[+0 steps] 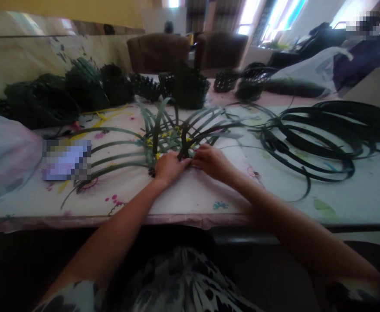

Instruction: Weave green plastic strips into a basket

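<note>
A half-woven piece of dark green strips (167, 141) lies in the middle of the table, with yellow ties over its woven centre and long strip ends fanning out left, right and back. On its near edge is my left hand (170, 167), fingers closed around the strips there. My right hand (211, 160) meets it from the right, thumb and fingers pinched together at the base of a dark strip (190, 136) that arches up and to the right. What exactly lies between the right fingertips is partly hidden.
Coils of dark strip (320, 130) lie to the right. Several dark woven baskets (190, 86) line the back. A white plastic bag (8, 156) stands at the left, another bag (307, 76) at the back right. Brown chairs (159, 52) stand beyond the table. The tablecloth's front edge (190, 222) is close.
</note>
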Tool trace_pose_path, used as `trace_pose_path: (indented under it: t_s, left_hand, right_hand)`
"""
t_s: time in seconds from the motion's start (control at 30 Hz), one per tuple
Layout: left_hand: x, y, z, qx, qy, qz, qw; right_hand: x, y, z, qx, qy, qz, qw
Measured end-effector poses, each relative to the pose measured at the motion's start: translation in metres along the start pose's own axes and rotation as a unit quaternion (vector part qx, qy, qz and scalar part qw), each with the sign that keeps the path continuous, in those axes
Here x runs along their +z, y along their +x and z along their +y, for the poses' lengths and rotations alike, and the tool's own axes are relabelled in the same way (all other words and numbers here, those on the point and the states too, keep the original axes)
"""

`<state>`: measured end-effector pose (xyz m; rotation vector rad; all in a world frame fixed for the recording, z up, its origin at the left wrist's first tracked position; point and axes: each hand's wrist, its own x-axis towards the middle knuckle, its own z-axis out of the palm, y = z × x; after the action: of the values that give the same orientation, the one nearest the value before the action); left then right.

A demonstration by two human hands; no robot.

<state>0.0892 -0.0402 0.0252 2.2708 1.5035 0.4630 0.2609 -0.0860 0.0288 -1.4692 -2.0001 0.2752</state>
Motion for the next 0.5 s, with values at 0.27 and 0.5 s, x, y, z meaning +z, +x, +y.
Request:
trace_pose_path:
  t_s: [0.27,0.5]
  left_hand:
    - [-0.001,0.003,-0.003,-0.027,-0.053,-0.024,0.998]
    - [-0.001,0.003,-0.003,-0.035,-0.08,-0.022,0.996]
  right_hand:
    - [0.009,-0.025,-0.004,-0.053,-0.084,-0.02,0.995]
    - [-0.009,-0.041,-0.053,0.039,-0.334,-0.097,0.937]
